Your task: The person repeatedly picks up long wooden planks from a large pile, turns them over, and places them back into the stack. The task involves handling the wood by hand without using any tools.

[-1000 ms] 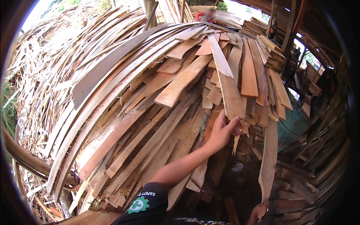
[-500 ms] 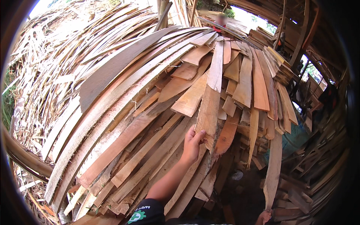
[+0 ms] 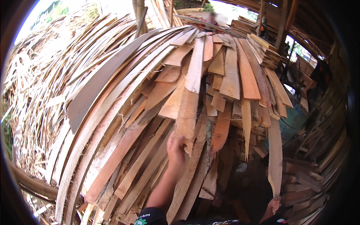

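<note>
In the middle of the view my left hand [image 3: 175, 150] grips the near end of a tan wooden plank [image 3: 186, 112], thumb on top. That plank runs away over the pile and has a paler upper stretch. At the lower right my right hand [image 3: 275, 204] is closed round the tapered lower end of a long, narrow wooden board [image 3: 275, 157], which slopes up to the pile's right side. Between my hands a reddish-brown board [image 3: 220, 133] juts out with a rounded end.
Long rough slabs [image 3: 108, 112] fan out on the left beside a heap of thin offcuts [image 3: 45, 86]. Cut boards [image 3: 262, 52] are stacked at the back right, near wooden posts. Another person [image 3: 210, 23] is at the far end. Short wood pieces [image 3: 303, 187] lie low on the right.
My left hand has moved left and slightly down with the plank's end. The right hand has come up and rightward, still on the narrow board. The view has shifted somewhat.
</note>
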The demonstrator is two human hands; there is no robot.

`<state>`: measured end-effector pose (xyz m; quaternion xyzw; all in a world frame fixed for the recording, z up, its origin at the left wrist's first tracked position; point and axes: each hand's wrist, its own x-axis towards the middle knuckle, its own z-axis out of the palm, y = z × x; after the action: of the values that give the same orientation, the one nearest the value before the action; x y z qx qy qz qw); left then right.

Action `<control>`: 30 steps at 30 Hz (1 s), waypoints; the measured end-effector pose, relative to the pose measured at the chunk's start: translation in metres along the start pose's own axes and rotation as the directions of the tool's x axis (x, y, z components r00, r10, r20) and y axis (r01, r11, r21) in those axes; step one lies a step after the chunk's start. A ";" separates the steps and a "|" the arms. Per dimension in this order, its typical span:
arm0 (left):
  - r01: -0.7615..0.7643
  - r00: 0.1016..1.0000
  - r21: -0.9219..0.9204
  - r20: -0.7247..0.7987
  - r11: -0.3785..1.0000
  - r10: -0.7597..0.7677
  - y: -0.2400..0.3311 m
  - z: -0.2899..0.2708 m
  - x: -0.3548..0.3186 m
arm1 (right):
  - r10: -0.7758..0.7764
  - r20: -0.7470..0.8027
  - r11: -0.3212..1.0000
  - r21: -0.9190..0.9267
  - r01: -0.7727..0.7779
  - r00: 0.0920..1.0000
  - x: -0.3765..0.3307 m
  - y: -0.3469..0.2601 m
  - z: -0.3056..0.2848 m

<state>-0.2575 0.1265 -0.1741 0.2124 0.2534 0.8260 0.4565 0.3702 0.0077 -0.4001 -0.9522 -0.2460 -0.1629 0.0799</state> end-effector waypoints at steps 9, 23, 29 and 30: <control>-0.069 0.991 0.083 -0.110 0.994 0.078 -0.002 -0.005 -0.004 | -0.101 -0.096 0.994 0.032 0.104 0.990 -0.008 0.003 -0.003; -0.131 0.987 -0.186 -0.119 0.974 0.110 -0.035 -0.020 -0.010 | -0.081 -0.024 0.987 0.135 0.083 0.996 -0.010 0.000 -0.022; 0.154 0.968 0.281 0.148 0.947 -0.201 -0.132 0.062 -0.042 | -0.122 0.017 0.982 0.147 0.119 0.992 -0.010 0.009 -0.018; 0.120 0.956 0.342 0.215 0.932 -0.202 -0.133 0.083 -0.041 | -0.132 -0.006 0.975 0.178 0.131 0.991 -0.010 0.008 -0.018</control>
<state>-0.1025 0.1703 -0.1959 0.3639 0.3442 0.6994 0.5097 0.3610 -0.0083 -0.3873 -0.9232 -0.3224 -0.1424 0.1530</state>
